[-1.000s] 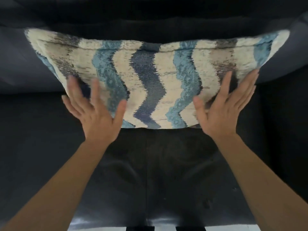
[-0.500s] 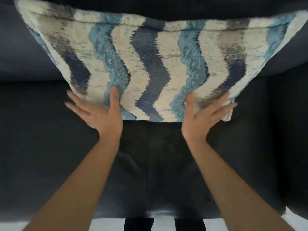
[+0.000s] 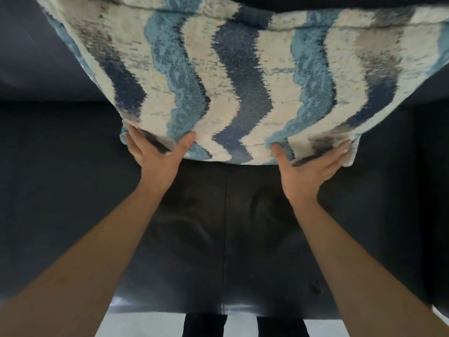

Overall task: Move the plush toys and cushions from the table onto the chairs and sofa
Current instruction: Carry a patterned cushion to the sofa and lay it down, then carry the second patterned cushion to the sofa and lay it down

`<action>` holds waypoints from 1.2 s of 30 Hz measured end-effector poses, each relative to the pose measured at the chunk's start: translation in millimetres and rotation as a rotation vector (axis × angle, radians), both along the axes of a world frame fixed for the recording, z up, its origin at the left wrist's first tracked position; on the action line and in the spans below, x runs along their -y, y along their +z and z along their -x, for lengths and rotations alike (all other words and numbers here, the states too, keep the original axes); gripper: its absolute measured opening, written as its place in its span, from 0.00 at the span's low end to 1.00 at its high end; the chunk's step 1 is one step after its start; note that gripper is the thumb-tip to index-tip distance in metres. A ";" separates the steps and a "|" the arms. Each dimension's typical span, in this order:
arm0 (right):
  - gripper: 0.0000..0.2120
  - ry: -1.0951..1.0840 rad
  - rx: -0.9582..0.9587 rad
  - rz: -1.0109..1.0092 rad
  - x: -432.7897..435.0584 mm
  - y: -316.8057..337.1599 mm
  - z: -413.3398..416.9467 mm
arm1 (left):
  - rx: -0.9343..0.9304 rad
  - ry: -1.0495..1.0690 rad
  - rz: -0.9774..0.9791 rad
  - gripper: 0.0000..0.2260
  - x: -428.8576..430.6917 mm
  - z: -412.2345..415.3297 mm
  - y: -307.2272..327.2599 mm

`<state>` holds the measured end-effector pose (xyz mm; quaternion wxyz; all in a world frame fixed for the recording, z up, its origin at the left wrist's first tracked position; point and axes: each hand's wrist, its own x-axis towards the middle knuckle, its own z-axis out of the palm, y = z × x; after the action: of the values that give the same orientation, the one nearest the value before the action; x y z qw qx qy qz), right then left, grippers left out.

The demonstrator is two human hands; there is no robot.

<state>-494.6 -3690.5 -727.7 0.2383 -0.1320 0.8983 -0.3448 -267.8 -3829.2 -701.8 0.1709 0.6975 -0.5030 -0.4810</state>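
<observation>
A large cushion with wavy blue, navy, grey and cream stripes fills the upper view, its top against the dark sofa's backrest. My left hand holds the cushion's lower left corner, thumb on the front face and fingers behind the edge. My right hand holds the lower right corner the same way, its fingers running under the bottom edge. The cushion's lower edge is raised above the sofa seat.
The dark leather seat has a centre seam and shows creases below my forearms. The sofa's armrest rises on the right. A strip of pale floor and my dark trouser legs show at the bottom.
The cushion has come closer and larger in view. My hands slid from flat on its face down to its bottom corners, fingers now behind the edge.
</observation>
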 end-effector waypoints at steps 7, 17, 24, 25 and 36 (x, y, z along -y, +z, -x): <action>0.64 0.089 0.154 -0.037 12.4 16.5 22.2 | -0.009 -0.075 0.072 0.64 4.8 12.3 11.5; 0.36 0.694 -0.129 0.027 -58.4 137.5 4.5 | -0.044 -0.213 0.049 0.28 -73.8 14.9 133.2; 0.32 0.533 0.185 -0.026 -136.4 339.1 -4.5 | -0.193 0.028 -0.133 0.20 -162.0 -5.2 352.1; 0.30 0.503 0.206 0.001 -150.6 372.1 -6.0 | -0.223 0.077 -0.135 0.19 -176.0 -11.7 387.3; 0.18 -0.019 0.201 0.281 -299.3 549.4 -46.2 | -0.220 -0.047 0.102 0.19 -251.0 -90.0 547.5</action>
<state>-448.5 -3391.2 -178.3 0.3026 -0.1203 0.8141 -0.4809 -177.9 -3578.2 -154.3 0.2490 0.6189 -0.5211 -0.5323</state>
